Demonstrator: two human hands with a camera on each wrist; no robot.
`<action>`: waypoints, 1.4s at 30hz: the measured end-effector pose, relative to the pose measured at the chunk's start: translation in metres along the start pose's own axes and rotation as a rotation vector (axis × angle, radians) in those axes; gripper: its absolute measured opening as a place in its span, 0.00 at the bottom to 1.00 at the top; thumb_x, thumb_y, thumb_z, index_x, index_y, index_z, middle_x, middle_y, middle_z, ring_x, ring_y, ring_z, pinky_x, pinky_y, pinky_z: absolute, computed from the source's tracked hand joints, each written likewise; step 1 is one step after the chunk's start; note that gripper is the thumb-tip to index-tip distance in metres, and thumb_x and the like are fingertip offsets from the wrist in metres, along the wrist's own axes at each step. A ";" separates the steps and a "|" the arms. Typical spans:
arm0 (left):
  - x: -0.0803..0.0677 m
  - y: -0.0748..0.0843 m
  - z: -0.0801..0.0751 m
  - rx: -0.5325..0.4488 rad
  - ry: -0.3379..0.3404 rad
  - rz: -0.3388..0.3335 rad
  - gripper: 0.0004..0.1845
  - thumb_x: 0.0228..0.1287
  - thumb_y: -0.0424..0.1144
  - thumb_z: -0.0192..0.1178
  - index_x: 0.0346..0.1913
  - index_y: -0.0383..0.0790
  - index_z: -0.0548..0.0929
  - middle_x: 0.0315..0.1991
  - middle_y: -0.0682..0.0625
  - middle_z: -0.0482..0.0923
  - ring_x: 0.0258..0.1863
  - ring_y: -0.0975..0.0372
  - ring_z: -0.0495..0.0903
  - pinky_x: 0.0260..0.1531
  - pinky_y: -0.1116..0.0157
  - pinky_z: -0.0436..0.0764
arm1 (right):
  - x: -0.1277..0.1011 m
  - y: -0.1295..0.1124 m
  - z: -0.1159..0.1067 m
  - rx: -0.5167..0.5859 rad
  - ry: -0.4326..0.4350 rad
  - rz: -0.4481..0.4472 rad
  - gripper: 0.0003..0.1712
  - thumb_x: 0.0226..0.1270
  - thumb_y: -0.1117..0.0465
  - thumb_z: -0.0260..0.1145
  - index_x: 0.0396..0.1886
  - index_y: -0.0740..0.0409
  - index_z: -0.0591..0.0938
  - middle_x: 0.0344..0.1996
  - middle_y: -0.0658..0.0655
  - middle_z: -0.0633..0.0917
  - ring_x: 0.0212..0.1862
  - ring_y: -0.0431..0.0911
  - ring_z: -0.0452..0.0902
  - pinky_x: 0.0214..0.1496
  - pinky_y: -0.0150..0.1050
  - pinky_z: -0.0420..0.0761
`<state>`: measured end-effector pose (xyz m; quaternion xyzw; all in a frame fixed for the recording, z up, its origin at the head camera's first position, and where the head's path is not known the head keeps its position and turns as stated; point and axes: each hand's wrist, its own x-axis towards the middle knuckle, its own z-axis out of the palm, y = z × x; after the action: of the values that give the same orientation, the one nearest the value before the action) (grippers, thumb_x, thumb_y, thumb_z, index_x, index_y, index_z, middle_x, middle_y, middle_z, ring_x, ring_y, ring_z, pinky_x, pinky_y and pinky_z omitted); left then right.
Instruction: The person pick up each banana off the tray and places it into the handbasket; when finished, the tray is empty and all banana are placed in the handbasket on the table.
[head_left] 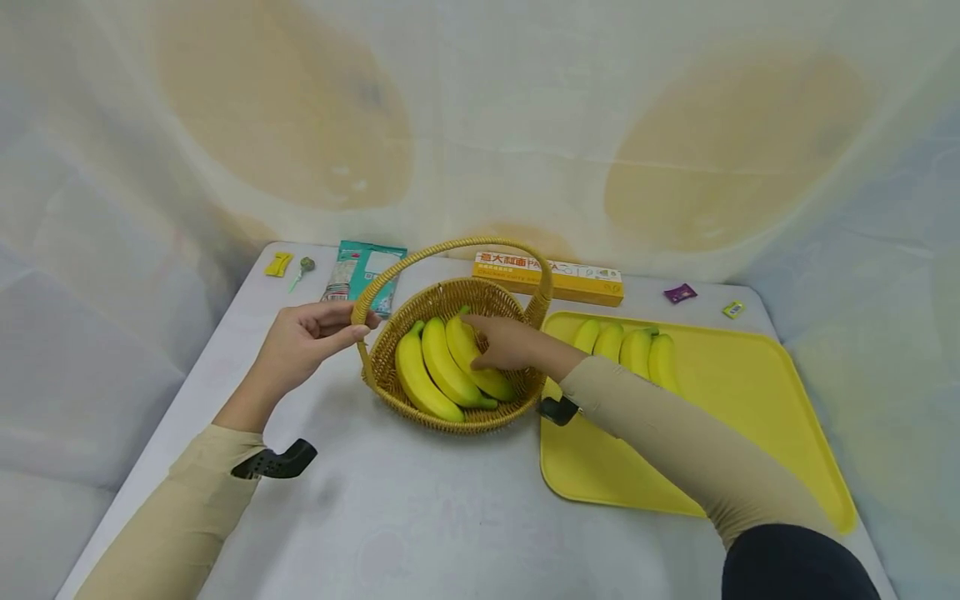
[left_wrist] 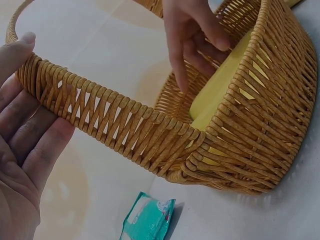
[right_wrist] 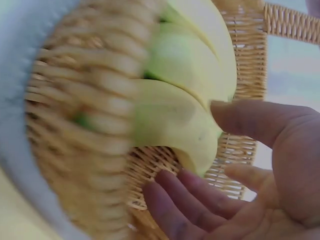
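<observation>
At centre left of the head view, the left hand point(head_left: 311, 337) grips the wicker basket point(head_left: 457, 367) by its handle, steadying it. Just right, the right hand point(head_left: 506, 343) rests loosely open on the banana bunch point(head_left: 442, 371) lying inside. Another bunch point(head_left: 626, 346) sits on the yellow tray point(head_left: 735, 417) at right.

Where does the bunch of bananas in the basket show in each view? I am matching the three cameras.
Head: bunch of bananas at centre.
Left wrist: a yellow strip behind the wall, upper right.
Right wrist: large, at centre.
Shared landmark: the wicker basket.
</observation>
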<state>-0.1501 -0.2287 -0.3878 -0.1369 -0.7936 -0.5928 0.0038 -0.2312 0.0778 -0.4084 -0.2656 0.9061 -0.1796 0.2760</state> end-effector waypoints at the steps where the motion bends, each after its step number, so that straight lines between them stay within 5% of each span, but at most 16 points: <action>1: 0.000 0.000 0.000 0.002 0.001 -0.001 0.17 0.69 0.38 0.68 0.56 0.32 0.85 0.47 0.51 0.89 0.50 0.58 0.87 0.51 0.69 0.84 | -0.004 0.002 0.001 0.006 0.018 -0.013 0.47 0.72 0.55 0.69 0.83 0.53 0.55 0.72 0.61 0.72 0.69 0.54 0.71 0.70 0.50 0.73; 6: 0.000 0.001 0.000 0.008 0.002 -0.002 0.17 0.69 0.38 0.68 0.56 0.32 0.85 0.46 0.51 0.89 0.48 0.63 0.87 0.50 0.69 0.84 | -0.030 0.013 0.009 0.050 0.146 -0.105 0.42 0.74 0.57 0.66 0.82 0.51 0.58 0.73 0.62 0.70 0.73 0.57 0.65 0.71 0.53 0.71; 16: 0.002 0.000 0.000 -0.004 0.001 0.006 0.17 0.69 0.37 0.67 0.56 0.32 0.85 0.47 0.51 0.89 0.48 0.63 0.87 0.51 0.69 0.84 | -0.091 0.038 0.021 0.276 0.471 -0.145 0.30 0.74 0.60 0.65 0.74 0.51 0.72 0.65 0.60 0.76 0.63 0.58 0.74 0.64 0.59 0.76; 26: 0.001 -0.001 -0.001 -0.014 0.004 0.014 0.16 0.69 0.36 0.67 0.56 0.31 0.85 0.47 0.51 0.89 0.48 0.61 0.88 0.50 0.68 0.84 | -0.131 0.101 0.026 0.316 0.519 -0.004 0.28 0.77 0.60 0.62 0.74 0.54 0.72 0.64 0.65 0.76 0.61 0.61 0.75 0.62 0.60 0.77; 34: 0.000 0.000 0.000 -0.006 0.005 -0.003 0.17 0.69 0.38 0.68 0.56 0.33 0.86 0.47 0.51 0.89 0.48 0.63 0.87 0.51 0.69 0.84 | -0.165 0.152 0.020 0.223 0.567 0.181 0.31 0.75 0.62 0.63 0.74 0.64 0.68 0.64 0.74 0.70 0.61 0.69 0.70 0.61 0.67 0.73; 42: 0.000 -0.001 0.000 -0.007 0.006 -0.012 0.18 0.69 0.39 0.68 0.57 0.33 0.85 0.47 0.50 0.89 0.49 0.62 0.87 0.51 0.69 0.83 | -0.182 0.198 0.025 0.186 0.412 0.320 0.42 0.75 0.52 0.65 0.78 0.67 0.59 0.62 0.82 0.69 0.59 0.75 0.73 0.54 0.65 0.80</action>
<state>-0.1505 -0.2288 -0.3882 -0.1302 -0.7923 -0.5961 0.0020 -0.1629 0.3363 -0.4480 -0.0505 0.9532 -0.2664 0.1342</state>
